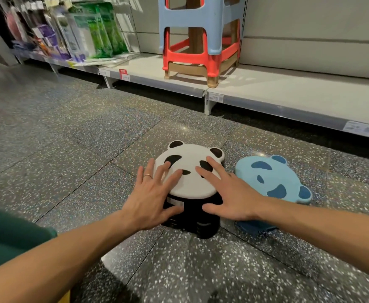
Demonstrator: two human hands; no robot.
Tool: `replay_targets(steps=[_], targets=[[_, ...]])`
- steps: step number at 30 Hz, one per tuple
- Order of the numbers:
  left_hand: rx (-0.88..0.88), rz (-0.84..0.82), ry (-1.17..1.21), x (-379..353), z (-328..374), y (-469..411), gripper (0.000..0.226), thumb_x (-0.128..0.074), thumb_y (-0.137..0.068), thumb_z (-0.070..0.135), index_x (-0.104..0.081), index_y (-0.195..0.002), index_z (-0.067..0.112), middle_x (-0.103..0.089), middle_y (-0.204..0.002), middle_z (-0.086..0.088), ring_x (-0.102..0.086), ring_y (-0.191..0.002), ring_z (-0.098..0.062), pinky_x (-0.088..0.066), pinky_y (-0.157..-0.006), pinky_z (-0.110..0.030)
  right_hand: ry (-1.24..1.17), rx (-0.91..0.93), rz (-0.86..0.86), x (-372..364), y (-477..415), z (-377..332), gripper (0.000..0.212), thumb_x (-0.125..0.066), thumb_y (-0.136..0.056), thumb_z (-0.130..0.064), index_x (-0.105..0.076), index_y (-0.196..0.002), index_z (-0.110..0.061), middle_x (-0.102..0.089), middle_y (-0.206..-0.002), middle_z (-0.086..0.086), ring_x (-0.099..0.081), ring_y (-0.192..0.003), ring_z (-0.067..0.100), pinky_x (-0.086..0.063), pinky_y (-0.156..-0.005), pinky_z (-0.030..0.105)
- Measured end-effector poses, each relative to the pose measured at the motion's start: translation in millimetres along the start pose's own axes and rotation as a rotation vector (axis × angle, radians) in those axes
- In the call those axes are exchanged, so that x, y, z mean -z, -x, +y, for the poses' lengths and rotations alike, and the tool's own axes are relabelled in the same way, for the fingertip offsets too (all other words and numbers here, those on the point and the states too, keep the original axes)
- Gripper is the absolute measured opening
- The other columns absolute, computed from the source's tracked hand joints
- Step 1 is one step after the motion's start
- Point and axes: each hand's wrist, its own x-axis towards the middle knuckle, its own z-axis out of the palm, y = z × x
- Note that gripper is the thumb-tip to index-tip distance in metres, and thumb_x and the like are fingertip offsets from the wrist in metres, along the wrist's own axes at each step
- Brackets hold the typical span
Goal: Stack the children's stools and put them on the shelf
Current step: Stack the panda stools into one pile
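Note:
A white panda-face stool point(190, 182) with black legs stands on the speckled floor in front of me. My left hand point(155, 193) lies spread over its left side, a ring on one finger. My right hand point(225, 193) lies spread over its right side, thumb down by the black base. Neither hand is closed around the stool. A blue panda-face stool point(273, 178) stands just to the right, touching distance from the white one, partly hidden behind my right wrist. The low grey shelf point(288, 92) runs along behind them.
On the shelf stands a tall stack of big stools point(201, 40), blue over red over brown. Packaged goods point(87, 31) hang and lean at the shelf's left end. Price tags sit on the shelf's front edge. My knee in green cloth point(8, 232) shows at lower left.

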Motion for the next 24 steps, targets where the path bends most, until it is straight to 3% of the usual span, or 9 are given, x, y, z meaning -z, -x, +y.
replay_targets(steps=[3, 5, 7, 9, 12, 14, 17, 21, 24], targets=[[-0.037, 0.08, 0.05, -1, 1, -5, 0.09, -0.059, -0.081, 0.075, -0.035, -0.155, 0.03, -0.037, -0.155, -0.013, -0.018, -0.155, -0.049, -0.012, -0.124, -0.071, -0.067, 0.016, 0.098, -2, 10, 9, 0.086, -0.059, -0.086, -0.06, -0.013, -0.158, -0.05, 0.013, -0.169, -0.019, -0.021, -0.153, 0.029, -0.03, -0.118, 0.052], [-0.084, 0.133, 0.083, 5, 8, -10, 0.082, -0.067, -0.075, 0.063, -0.046, -0.143, 0.024, -0.043, -0.145, -0.009, -0.028, -0.149, -0.045, -0.017, -0.123, -0.064, -0.15, -0.024, 0.215, -4, 17, 18, 0.077, -0.062, -0.087, -0.052, -0.027, -0.155, -0.045, -0.009, -0.169, -0.014, -0.027, -0.149, 0.023, -0.029, -0.117, 0.046], [-0.136, 0.138, 0.114, 15, 23, -15, 0.073, -0.067, -0.074, 0.059, -0.051, -0.136, 0.024, -0.042, -0.144, -0.006, -0.033, -0.144, -0.04, -0.021, -0.12, -0.056, -0.245, -0.113, 0.343, -7, 21, 28, 0.067, -0.065, -0.087, -0.044, -0.041, -0.149, -0.039, -0.033, -0.157, -0.007, -0.037, -0.141, 0.022, -0.032, -0.114, 0.043], [-0.191, 0.111, 0.154, 24, 43, -20, 0.066, -0.065, -0.078, 0.059, -0.052, -0.133, 0.025, -0.04, -0.148, -0.004, -0.032, -0.142, -0.037, -0.02, -0.118, -0.051, -0.251, -0.262, 0.448, -11, 22, 38, 0.061, -0.066, -0.087, -0.043, -0.049, -0.144, -0.031, -0.043, -0.145, -0.001, -0.041, -0.135, 0.027, -0.036, -0.111, 0.048], [-0.332, 0.096, 0.102, 34, 72, -35, 0.061, -0.064, -0.082, 0.058, -0.053, -0.133, 0.025, -0.04, -0.151, -0.005, -0.032, -0.143, -0.038, -0.022, -0.118, -0.052, 0.017, -0.502, 0.276, -10, 26, 53, 0.081, -0.061, -0.084, -0.065, -0.031, -0.153, -0.036, -0.029, -0.158, 0.004, -0.024, -0.144, 0.036, -0.027, -0.111, 0.056], [-0.407, 0.102, 0.057, 39, 90, -47, 0.058, -0.062, -0.086, 0.056, -0.053, -0.134, 0.024, -0.041, -0.152, -0.007, -0.032, -0.143, -0.036, -0.023, -0.118, -0.052, 0.192, -0.49, 0.055, -13, 36, 69, 0.092, -0.053, -0.085, -0.075, -0.008, -0.159, -0.044, -0.006, -0.169, 0.0, -0.006, -0.152, 0.037, -0.016, -0.114, 0.066], [-0.462, 0.077, 0.018, 39, 113, -68, 0.052, -0.059, -0.091, 0.052, -0.054, -0.133, 0.022, -0.043, -0.151, -0.008, -0.032, -0.141, -0.033, -0.025, -0.118, -0.053, 0.298, -0.423, -0.079, -19, 57, 84, 0.091, -0.048, -0.093, -0.066, 0.013, -0.158, -0.047, 0.018, -0.171, -0.006, 0.009, -0.156, 0.037, -0.008, -0.114, 0.074], [-0.522, -0.033, -0.09, 31, 142, -105, 0.06, -0.064, -0.089, 0.052, -0.052, -0.139, 0.021, -0.04, -0.155, -0.009, -0.036, -0.142, -0.036, -0.026, -0.118, -0.053, 0.239, -0.391, -0.136, -12, 89, 93, 0.092, -0.058, -0.094, -0.038, 0.006, -0.159, -0.045, 0.021, -0.17, -0.009, 0.015, -0.156, 0.035, -0.001, -0.117, 0.074], [-0.479, -0.215, -0.074, 17, 165, -128, 0.087, -0.073, -0.083, 0.056, -0.035, -0.154, 0.025, -0.027, -0.162, -0.009, -0.04, -0.141, -0.041, -0.035, -0.116, -0.054, 0.221, -0.358, -0.145, 6, 131, 108, 0.091, -0.065, -0.084, -0.023, -0.015, -0.157, -0.044, 0.006, -0.17, -0.009, 0.001, -0.156, 0.03, -0.009, -0.122, 0.06]])
